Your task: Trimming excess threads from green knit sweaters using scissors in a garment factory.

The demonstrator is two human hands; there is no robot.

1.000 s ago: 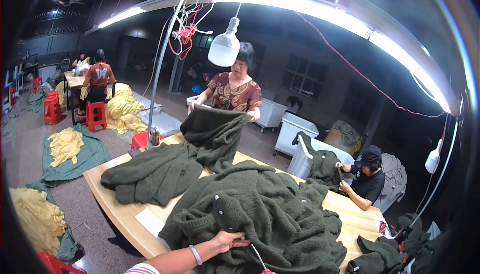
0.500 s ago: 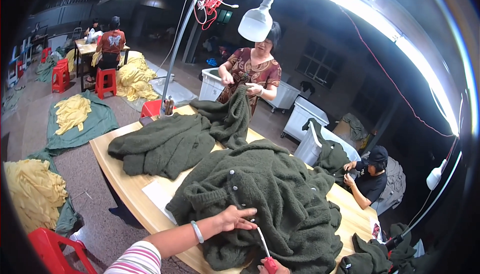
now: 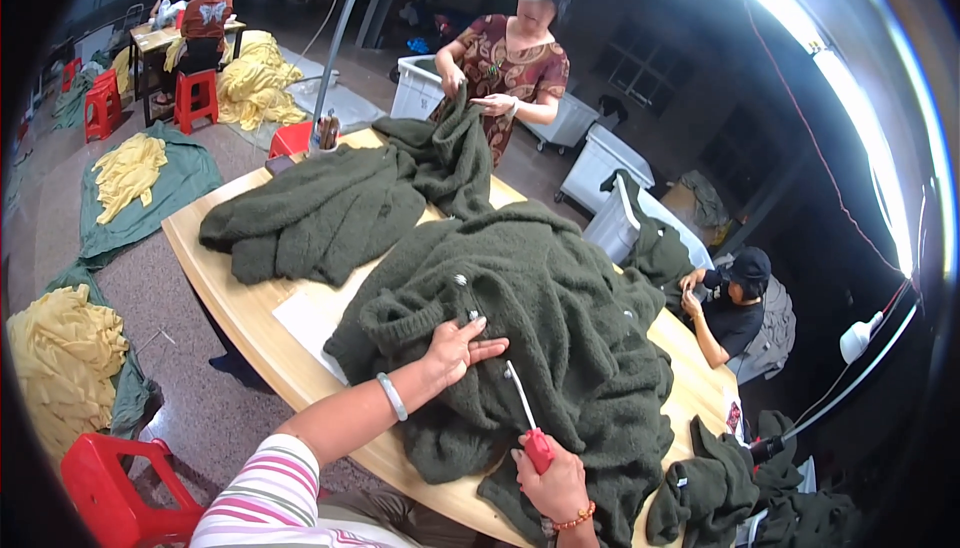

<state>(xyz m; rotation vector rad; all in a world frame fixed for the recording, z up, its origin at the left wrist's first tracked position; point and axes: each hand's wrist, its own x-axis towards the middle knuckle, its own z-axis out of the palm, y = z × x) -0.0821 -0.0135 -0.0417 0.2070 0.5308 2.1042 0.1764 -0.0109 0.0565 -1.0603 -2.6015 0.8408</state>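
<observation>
Compared with half a second ago, both hands are sitting higher in view and the red-handled tool is now fully showing. Left hand (image 3: 455, 348) is lying flat, fingers spread, on the dark green sweater (image 3: 540, 318), apparently pinning the knit still near two small pale buttons (image 3: 462, 280). Right hand (image 3: 553, 483) is clamped around the red handle of the tool (image 3: 523, 413); its thin pale shaft is running up and slightly left from the fist, tip resting on the knit just beside the left fingertips. Whether it is a pick or a blade cannot be told. That sweater is heaped on the near half of the wooden counter (image 3: 250, 313). Beyond it, a second green pile (image 3: 320, 210) is lying, and a person opposite is handling another garment (image 3: 450, 153). White bins (image 3: 600, 163) are standing behind.
</observation>
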